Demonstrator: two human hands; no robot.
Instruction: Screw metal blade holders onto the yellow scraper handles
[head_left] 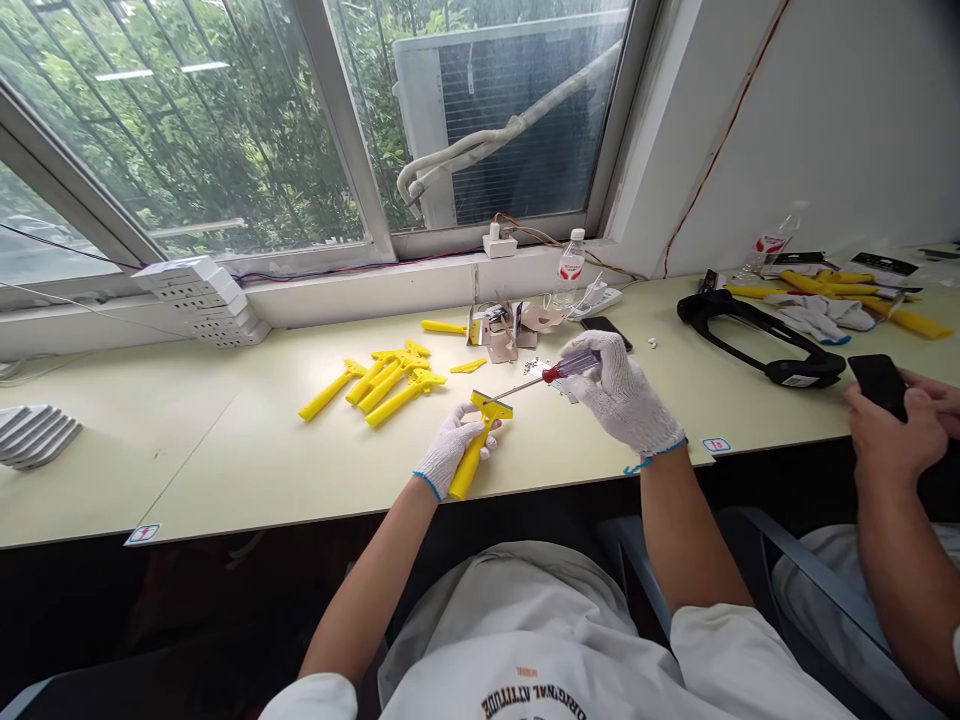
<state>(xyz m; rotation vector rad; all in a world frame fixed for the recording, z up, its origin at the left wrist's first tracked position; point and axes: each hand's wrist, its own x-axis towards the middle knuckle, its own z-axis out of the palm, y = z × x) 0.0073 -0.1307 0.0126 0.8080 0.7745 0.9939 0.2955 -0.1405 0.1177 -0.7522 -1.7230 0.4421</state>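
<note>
My left hand (459, 444), in a white knit glove, is closed around a yellow scraper (470, 466) at the table's front edge, its wide head pointing away from me. My right hand (619, 390), gloved too, grips the clear and red handle of a screwdriver (529, 384). The screwdriver's shaft slants down to the left, and its tip meets the scraper's head. Several yellow scraper handles (390, 385) lie in a loose pile to the left. A small yellow piece (469, 367) lies behind my left hand, and small screws (532, 366) are scattered near the screwdriver.
Behind sit cardboard and metal pieces (504, 335), another yellow handle (444, 327), a water bottle (571, 268) and a dark phone (606, 332). A black headset-like band (761, 340) stands to the right. Beside me a person's hands (896, 430) hold a phone. White stacked blocks (202, 300) stand left.
</note>
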